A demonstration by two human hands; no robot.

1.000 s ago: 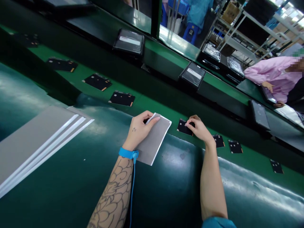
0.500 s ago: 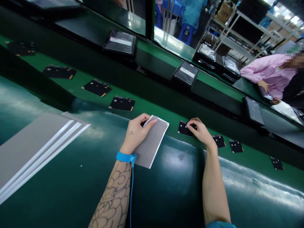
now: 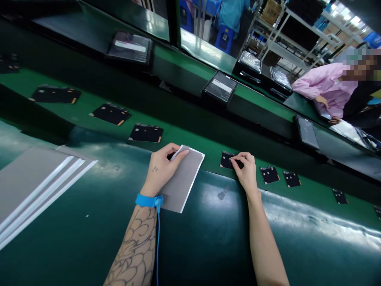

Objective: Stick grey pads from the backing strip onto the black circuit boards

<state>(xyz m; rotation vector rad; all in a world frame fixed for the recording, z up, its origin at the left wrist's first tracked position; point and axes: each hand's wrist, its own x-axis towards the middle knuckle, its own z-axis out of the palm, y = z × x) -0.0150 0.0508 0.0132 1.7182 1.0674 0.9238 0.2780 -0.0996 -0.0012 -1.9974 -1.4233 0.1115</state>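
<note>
My left hand (image 3: 163, 169) grips a stack or folded sheet of grey sticker paper (image 3: 178, 184) with white edges, thumb on top and fingers behind. A blue wrist strap (image 3: 149, 200) with a cord is round that wrist. My right hand (image 3: 245, 169) has thumb and forefinger pinched over a flat black board (image 3: 225, 160) on the green belt. Small pale squares show on this board, and the fingers cover its right part. Whatever lies between the fingertips is too small to make out.
More black boards (image 3: 145, 133) lie spaced along the green belt (image 3: 181, 137). Larger grey sheets with white edges (image 3: 32, 178) rest at the left of the bench. Black trays (image 3: 220, 86) stand on a raised shelf beyond. A person in pink (image 3: 324, 85) works at the far right.
The view has swung slightly right, so most things sit further left. My right hand stays pinched over the same board, and my left hand keeps hold of the grey sticker paper.
</note>
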